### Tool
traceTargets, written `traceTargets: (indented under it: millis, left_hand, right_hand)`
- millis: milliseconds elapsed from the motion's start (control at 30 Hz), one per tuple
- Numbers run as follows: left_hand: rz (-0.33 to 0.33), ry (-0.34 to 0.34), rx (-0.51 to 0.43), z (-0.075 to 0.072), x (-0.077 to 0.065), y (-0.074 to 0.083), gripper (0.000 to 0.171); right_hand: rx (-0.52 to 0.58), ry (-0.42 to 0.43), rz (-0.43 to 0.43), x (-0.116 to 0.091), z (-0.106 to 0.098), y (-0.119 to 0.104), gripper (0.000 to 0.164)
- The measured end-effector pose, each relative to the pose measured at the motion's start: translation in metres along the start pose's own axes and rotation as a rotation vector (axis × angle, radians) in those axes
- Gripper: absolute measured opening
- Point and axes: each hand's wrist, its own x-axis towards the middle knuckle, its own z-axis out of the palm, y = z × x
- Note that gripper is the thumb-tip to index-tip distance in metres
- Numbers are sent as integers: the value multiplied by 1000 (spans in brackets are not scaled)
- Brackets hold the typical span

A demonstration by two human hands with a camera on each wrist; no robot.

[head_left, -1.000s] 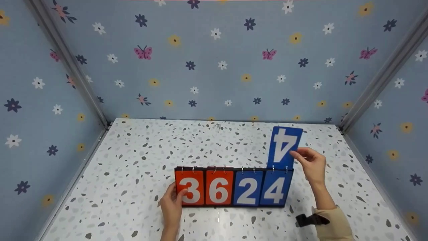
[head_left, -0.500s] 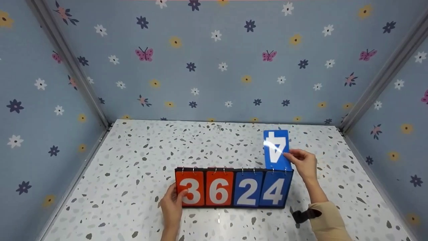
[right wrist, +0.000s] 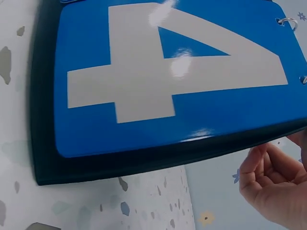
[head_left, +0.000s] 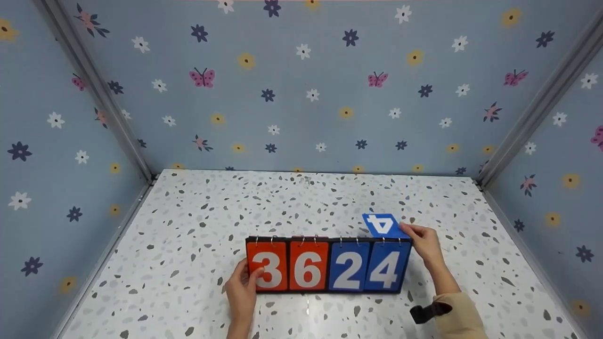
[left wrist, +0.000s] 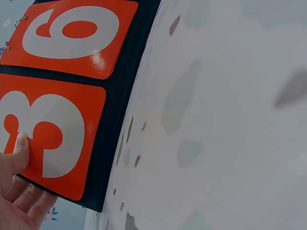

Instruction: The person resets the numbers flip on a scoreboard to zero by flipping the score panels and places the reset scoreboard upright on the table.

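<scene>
Head view: A flip scoreboard stands on the speckled worktop, reading 3 and 6 on red, 2 and 4 on blue. The left hand grips its left end. The right hand pinches the edge of a raised blue card, whose inverted 4 lies back beyond the top edge. The step appears to be turning this card over its metal rings; the next move would call for lowering it behind the board and releasing it, the left end being held steady.

Left wrist view: The thumb lies on the red 3 card, the fingers behind. The cards are smooth, glossy rectangles with rounded corners, probably plastic, on a matte black backing.

Right wrist view: The front blue 4 card carries bright reflections. Thumb and forefinger meet behind the board's edge; the pinched card is hidden here.
</scene>
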Motion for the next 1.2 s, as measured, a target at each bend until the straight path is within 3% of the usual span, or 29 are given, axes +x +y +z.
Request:
traceTargets:
  millis: [100, 233, 300, 400, 500, 667, 900, 933, 967, 1033, 1200]
  left_hand:
    - [7, 0, 0, 0, 1, -1, 30]
    - [17, 6, -2, 0, 0, -2, 29]
    - [21, 9, -3, 0, 1, -2, 29]
    - [21, 12, -4, 0, 1, -1, 30]
    - [14, 14, 8, 0, 1, -1, 31]
    - [15, 11, 2, 0, 0, -2, 32]
    - [45, 17, -20, 0, -1, -3, 33]
    - [47, 19, -20, 0, -1, -3, 33]
    - [46, 19, -21, 0, -1, -3, 32]
    - [40, 19, -31, 1, -1, -3, 31]
    - [30, 9, -41, 1, 0, -3, 31]
  right_hand:
    - [25, 16, 28, 3, 0, 18, 60]
    - [62, 59, -42, -11, -4, 25, 50]
    - [75, 91, -94, -26, -5, 18, 43]
    - [242, 76, -197, -66, -8, -23, 27]
    - [324, 108, -266, -88, -6, -36, 20]
    - [158, 271, -298, -86, 3, 4, 18]
    - [135, 361, -326, -108, 12, 3, 17]
    - [86, 388, -307, -104, 15, 15, 20]
    - [79, 388, -314, -108, 17, 12, 21]
    - [191, 327, -368, -124, 16, -12, 21]
    - [156, 334, -376, -134, 25, -17, 28]
